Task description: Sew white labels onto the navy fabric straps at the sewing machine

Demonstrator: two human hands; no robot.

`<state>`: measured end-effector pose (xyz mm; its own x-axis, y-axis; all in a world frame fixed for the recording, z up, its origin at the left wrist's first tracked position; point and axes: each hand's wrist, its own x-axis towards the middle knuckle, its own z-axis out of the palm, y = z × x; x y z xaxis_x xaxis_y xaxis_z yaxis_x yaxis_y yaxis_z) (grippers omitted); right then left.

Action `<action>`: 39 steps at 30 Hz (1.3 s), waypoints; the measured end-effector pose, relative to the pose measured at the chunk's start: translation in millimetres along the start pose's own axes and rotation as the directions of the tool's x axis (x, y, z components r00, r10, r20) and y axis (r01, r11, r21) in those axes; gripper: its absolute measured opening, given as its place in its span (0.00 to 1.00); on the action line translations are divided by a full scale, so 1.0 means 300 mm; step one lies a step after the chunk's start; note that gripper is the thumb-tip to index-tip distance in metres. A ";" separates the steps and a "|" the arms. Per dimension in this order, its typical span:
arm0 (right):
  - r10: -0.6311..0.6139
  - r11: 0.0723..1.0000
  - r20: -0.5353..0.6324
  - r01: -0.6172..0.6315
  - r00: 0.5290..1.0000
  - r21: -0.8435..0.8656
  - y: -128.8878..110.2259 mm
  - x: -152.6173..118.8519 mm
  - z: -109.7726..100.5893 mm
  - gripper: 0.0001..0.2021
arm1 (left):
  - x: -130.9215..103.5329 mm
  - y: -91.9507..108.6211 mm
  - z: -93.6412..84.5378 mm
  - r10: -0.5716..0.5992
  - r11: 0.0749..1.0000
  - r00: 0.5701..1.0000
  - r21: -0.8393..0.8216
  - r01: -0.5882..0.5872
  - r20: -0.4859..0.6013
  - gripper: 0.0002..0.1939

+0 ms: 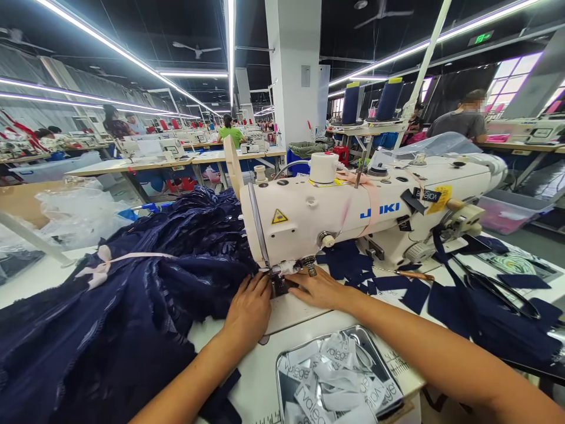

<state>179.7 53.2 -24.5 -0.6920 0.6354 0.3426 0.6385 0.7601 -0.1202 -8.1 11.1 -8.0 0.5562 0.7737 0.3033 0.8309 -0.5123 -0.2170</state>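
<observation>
A white sewing machine [309, 212] marked JUKI stands before me. My left hand [249, 309] lies left of the needle area, its bent fingers close together and gripping the edge of a navy garment [176, 282]. From the right, my right hand [320, 288] reaches in beside the presser foot [279, 286], thumb apart from the fingers. The machine head hides part of those fingers, and nothing shows in their grip. Dark cloth under the foot is too small to make out. A metal tray [280, 377] of white printed labels [335, 365] sits nearest me.
Navy fabric scraps [346, 259], a wooden-handled tool [410, 274] and black-handled scissors [498, 288] lie on the right. Clear plastic bags [79, 212] are at the left. Thread cones [351, 105] stand behind the machine. Other people work at machines farther away.
</observation>
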 end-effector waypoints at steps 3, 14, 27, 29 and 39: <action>0.028 0.994 -0.021 -0.030 0.999 -0.105 -0.009 0.008 0.004 0.17 | 0.002 0.016 -0.016 -0.081 0.987 0.996 0.143 0.077 0.022 0.14; -0.118 0.984 0.210 0.143 0.971 -0.109 -0.071 -0.063 -0.096 0.13 | 0.057 -0.023 -0.023 -0.053 0.993 0.995 0.107 0.044 0.079 0.14; -0.214 0.946 0.189 0.251 0.959 -0.204 -0.051 -0.050 -0.051 0.07 | 0.056 -0.029 -0.015 -0.066 0.994 0.995 0.091 0.060 0.069 0.12; -0.216 0.947 0.185 0.252 0.959 -0.199 -0.062 -0.049 -0.054 0.07 | 0.056 -0.028 -0.015 -0.069 0.995 0.995 0.083 0.062 0.072 0.13; -0.161 0.952 0.170 0.199 0.972 -0.233 -0.087 -0.036 -0.034 0.07 | 0.062 -0.035 -0.011 -0.064 0.995 0.997 0.084 0.060 0.049 0.11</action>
<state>173.9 25.3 -15.6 -0.8329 0.5182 0.1941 0.5489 0.8182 0.1711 -6.6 29.7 2.9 0.5003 0.8225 0.2703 0.8588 -0.4317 -0.2760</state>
